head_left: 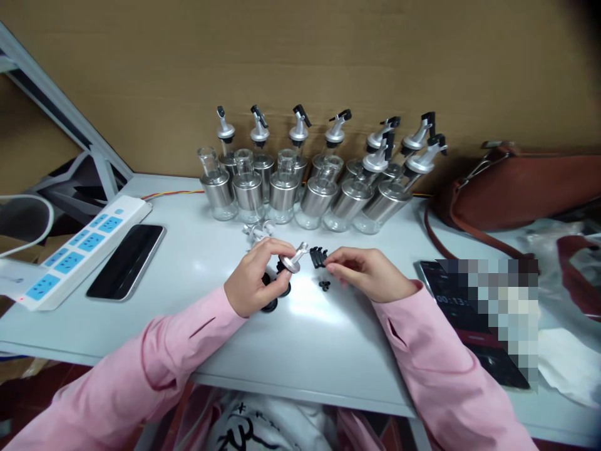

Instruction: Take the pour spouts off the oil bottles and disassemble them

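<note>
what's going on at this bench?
The left hand holds a silver pourer spout over the table. The right hand is at a small row of black parts. Behind them stand glass-and-steel bottles; the back row has spouts fitted, while several front-row bottles have open necks.

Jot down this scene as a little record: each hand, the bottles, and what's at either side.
Left hand: grips a silver pourer top
Right hand: fingertips at small black levers; grip unclear
Front bottles: six; four leftmost without pourers, two rightmost fitted
Left side: power strip, phone
Right side: reddish-brown bag
Surface: pale table
</note>
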A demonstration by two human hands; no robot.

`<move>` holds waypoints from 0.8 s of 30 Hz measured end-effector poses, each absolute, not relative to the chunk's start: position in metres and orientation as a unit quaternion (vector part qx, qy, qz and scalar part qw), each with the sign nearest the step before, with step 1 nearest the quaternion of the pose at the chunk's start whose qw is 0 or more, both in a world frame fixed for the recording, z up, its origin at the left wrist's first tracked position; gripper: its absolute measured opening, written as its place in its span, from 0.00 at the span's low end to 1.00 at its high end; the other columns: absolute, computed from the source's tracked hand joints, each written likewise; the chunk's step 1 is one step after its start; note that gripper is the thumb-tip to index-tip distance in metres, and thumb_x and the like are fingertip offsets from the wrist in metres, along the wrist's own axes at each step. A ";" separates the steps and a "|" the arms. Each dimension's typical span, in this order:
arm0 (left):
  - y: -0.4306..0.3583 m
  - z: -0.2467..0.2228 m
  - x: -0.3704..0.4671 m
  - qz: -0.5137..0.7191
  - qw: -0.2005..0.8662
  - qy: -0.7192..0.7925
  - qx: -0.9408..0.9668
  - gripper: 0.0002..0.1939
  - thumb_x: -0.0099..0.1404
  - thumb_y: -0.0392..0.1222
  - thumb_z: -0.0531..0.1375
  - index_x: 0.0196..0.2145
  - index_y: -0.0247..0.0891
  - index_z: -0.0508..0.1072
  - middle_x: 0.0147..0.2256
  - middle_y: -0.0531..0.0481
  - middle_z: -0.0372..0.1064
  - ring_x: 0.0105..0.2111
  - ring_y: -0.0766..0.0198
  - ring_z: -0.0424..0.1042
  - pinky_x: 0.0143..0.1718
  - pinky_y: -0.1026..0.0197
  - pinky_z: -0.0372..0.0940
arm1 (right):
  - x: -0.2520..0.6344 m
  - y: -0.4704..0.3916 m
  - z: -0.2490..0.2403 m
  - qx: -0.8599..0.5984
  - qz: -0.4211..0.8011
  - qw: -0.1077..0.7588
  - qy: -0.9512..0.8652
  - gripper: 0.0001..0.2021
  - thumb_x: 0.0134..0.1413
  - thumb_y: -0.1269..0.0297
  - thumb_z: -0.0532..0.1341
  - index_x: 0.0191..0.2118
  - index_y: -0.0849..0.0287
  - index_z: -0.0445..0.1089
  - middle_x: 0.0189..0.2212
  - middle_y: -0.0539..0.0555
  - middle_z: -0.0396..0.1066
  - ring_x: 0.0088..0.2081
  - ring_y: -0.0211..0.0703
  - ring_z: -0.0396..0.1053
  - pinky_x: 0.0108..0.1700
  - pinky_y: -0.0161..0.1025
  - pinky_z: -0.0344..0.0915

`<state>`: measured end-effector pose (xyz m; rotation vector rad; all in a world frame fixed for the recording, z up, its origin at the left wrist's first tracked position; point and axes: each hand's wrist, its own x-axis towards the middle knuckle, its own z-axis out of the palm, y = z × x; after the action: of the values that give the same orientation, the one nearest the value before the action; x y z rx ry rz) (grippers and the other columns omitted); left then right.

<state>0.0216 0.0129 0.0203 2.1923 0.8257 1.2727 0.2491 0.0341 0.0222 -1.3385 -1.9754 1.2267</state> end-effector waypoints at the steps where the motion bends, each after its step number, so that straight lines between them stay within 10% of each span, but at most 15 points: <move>1: 0.014 0.022 0.021 0.458 0.211 0.288 0.814 0.13 0.58 0.30 0.54 0.41 0.37 0.61 0.38 0.44 0.66 0.39 0.59 0.66 0.41 0.54 0.60 | 0.250 0.035 0.022 -0.490 0.437 0.211 -0.724 0.11 0.46 0.57 0.59 0.29 0.61 0.68 0.19 0.49 0.65 0.20 0.34 0.60 0.24 0.34 0.59; 24: 0.015 0.023 0.020 0.400 0.080 0.255 0.877 0.14 0.56 0.30 0.53 0.41 0.39 0.61 0.39 0.44 0.69 0.36 0.60 0.69 0.37 0.56 0.61 | 0.250 0.030 0.028 -0.479 0.363 0.114 -0.791 0.10 0.39 0.72 0.60 0.33 0.60 0.70 0.22 0.48 0.67 0.24 0.36 0.65 0.28 0.34 0.64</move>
<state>0.0197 0.0146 0.0229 2.6214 0.7635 1.1959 0.2502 0.0304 0.0284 -1.4035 -2.3204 1.0657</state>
